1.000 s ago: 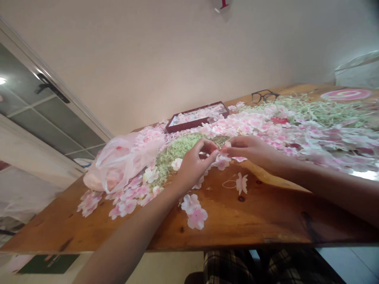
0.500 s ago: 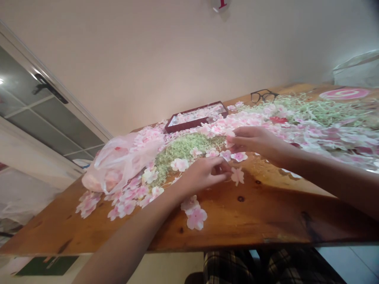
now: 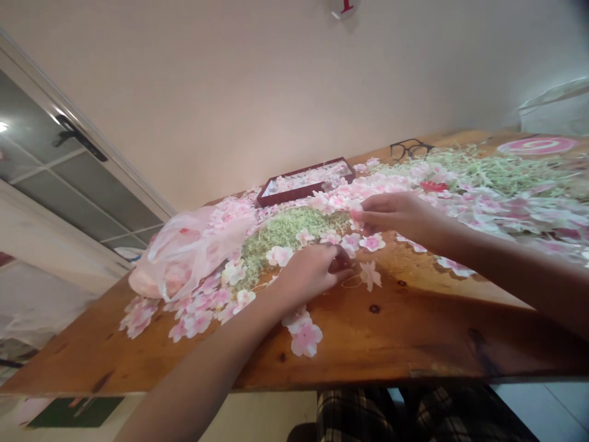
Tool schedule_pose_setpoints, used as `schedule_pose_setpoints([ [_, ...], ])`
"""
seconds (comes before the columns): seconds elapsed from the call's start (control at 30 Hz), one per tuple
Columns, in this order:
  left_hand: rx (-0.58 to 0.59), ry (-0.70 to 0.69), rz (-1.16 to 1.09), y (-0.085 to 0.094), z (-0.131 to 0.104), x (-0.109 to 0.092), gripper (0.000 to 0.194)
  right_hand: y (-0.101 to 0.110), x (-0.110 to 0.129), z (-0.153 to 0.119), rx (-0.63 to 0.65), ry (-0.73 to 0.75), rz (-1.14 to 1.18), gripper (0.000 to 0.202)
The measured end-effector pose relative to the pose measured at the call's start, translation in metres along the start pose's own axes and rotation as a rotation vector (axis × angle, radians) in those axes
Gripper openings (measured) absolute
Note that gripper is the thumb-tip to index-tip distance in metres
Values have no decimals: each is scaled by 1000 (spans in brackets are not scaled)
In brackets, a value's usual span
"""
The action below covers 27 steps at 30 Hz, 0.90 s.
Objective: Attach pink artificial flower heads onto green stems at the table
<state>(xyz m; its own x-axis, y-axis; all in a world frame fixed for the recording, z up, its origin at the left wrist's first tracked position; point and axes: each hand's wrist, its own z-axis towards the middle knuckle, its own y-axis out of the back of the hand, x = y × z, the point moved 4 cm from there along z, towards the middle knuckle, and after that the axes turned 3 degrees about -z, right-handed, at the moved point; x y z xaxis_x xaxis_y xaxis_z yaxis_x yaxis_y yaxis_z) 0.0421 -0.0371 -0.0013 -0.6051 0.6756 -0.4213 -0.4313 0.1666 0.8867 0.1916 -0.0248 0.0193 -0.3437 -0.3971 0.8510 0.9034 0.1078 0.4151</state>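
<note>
Two bare hands work among pink artificial blossoms on a wooden surface (image 3: 414,331).
The right hand (image 3: 407,216) appears to pinch a pale pink blossom (image 3: 356,215) between thumb and fingers, just above the surface. The left hand (image 3: 307,271), lower and nearer the front edge, has its fingers curled in; I cannot tell whether it grips the looped thread (image 3: 351,286) at its fingertips. Just beside it lies a single pale flower (image 3: 370,276). Behind the left hand spreads a green mossy clump (image 3: 294,228), and beyond that a dark red box (image 3: 288,196) holds more blossoms. To the left of the clump sits a translucent plastic bag (image 3: 184,255); to the right, a broad heap of petals (image 3: 497,215) meets pale green shreds (image 3: 515,175). Black-framed eyeglasses (image 3: 411,150) rest near the wall.
</note>
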Motion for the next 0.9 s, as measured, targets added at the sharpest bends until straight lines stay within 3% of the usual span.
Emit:
schedule_pose_setpoints([
  [0.13, 53, -1, 13, -8, 0, 1, 22, -2, -3, 0, -7, 40, -107, 22],
  [0.27, -42, 1, 40, -2, -1, -5, 15, -4, -7, 0, -11, 76, -182, 21],
  [0.5, -287, 149, -400, 17, -1, -1, 15, -5, 0, -2, -56, 96, -254, 20],
  [0.63, -290, 200, -571, 14, 2, 6, 22, -6, 4, -5, -40, 82, -284, 22],
  [0.9, -309, 221, -623, 16, 2, 6, 24, -10, 5, -7, -9, 93, -245, 21],
])
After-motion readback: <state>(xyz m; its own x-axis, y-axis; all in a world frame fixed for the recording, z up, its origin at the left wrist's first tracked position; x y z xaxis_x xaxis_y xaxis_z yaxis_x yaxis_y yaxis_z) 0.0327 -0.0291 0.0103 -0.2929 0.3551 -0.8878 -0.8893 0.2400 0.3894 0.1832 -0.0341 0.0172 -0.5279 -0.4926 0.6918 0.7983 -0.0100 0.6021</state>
